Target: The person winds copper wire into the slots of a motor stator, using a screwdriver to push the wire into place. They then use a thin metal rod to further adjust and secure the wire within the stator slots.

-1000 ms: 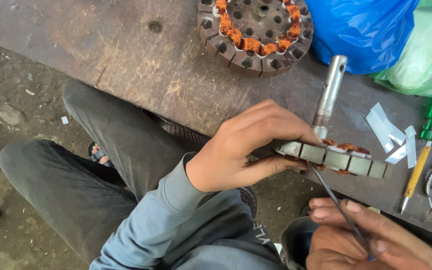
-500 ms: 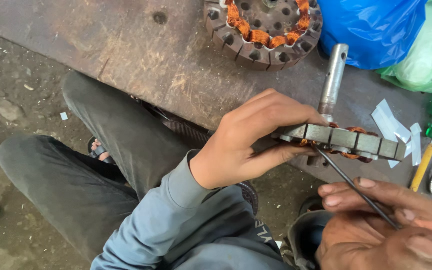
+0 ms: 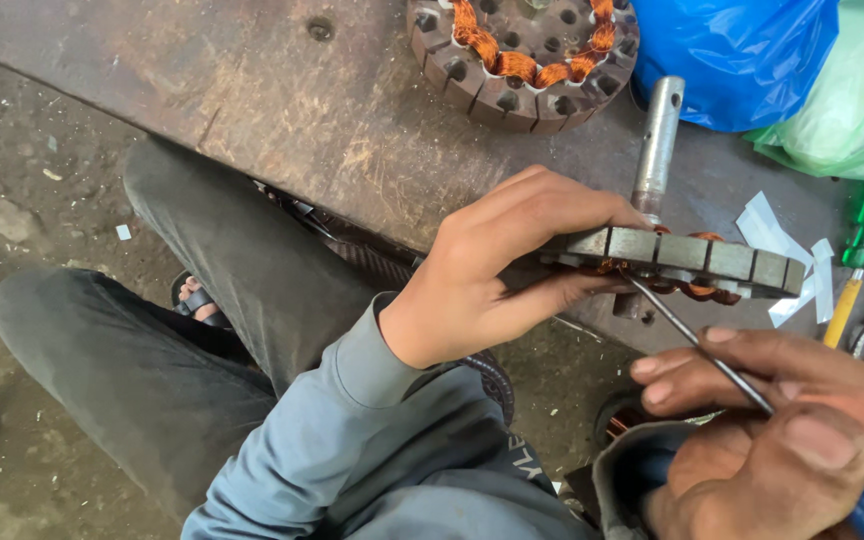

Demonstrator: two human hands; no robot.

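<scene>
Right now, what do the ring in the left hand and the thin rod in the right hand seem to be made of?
The ring looks like dull grey steel blocks with orange copper wire wound inside; the metal sheen and wire colour suggest this. The thin rod seems bare polished steel, narrow and shiny. Left hand grips the ring; right hand holds the rod.

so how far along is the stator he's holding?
Mid-work. The left hand grips the stator edge-on, copper coils already showing in its slots. The right hand holds a thin rod with its tip at the underside windings. A second wound stator lies on the bench. What remains can't be judged.
</scene>
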